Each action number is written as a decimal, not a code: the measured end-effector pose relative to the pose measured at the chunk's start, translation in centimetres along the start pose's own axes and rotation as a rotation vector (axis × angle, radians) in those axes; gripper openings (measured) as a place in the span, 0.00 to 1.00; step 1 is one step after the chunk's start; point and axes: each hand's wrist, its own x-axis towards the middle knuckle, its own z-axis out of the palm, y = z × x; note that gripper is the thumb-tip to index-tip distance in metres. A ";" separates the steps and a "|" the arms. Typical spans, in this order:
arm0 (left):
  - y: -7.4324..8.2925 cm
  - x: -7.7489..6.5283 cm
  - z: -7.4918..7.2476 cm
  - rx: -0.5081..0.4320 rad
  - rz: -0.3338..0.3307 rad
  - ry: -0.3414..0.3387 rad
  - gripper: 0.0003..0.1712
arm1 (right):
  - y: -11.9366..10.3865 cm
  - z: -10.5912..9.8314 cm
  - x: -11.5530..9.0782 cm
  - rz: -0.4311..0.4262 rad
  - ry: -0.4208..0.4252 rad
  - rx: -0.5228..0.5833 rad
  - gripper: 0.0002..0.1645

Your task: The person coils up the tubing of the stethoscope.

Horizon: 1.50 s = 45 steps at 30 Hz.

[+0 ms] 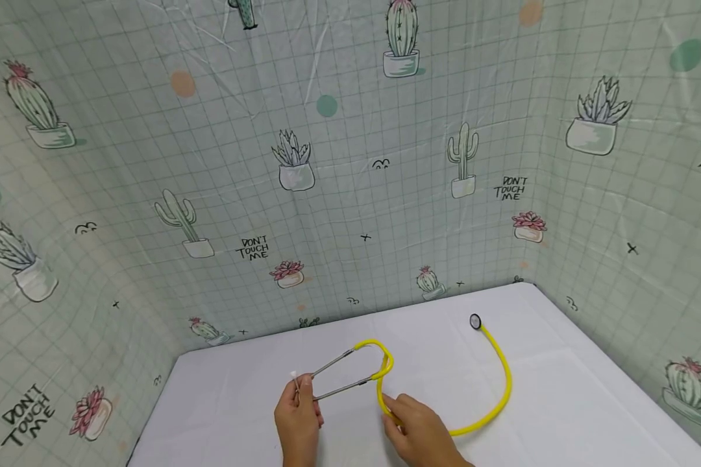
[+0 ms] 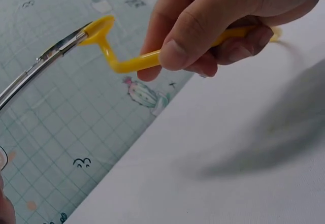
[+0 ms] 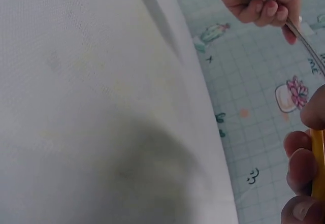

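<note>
A yellow stethoscope (image 1: 506,383) is held between both hands above the white table. My left hand (image 1: 301,415) grips its metal ear tubes near the earpieces; one white ear tip (image 1: 294,374) pokes out over the fingers. The right hand (image 1: 418,429) pinches the yellow tubing just below the fork, also plain in the left wrist view, where thumb and fingers wrap the tube (image 2: 137,62). From there the tubing curves right and back to the round chest piece (image 1: 475,322), lying on the table. In the right wrist view the left hand (image 3: 264,3) holds a metal tube.
The white-covered table (image 1: 233,402) has its back edge against a hanging cloth (image 1: 350,214) printed with cacti and a grid. The cloth also closes off the left and right sides. Shadows of the hands fall on the tabletop.
</note>
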 end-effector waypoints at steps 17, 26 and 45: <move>-1.0 0.0 0.0 0.169 0.103 0.119 0.09 | -0.4 -0.2 0.9 -0.326 0.135 -0.122 0.13; -1.3 -0.3 0.5 0.154 0.164 0.118 0.08 | -0.5 -0.9 1.8 -0.439 0.172 -0.149 0.12; -1.6 -0.2 -0.4 0.136 0.088 -0.137 0.11 | -0.6 -3.6 3.7 -0.489 0.077 -0.138 0.10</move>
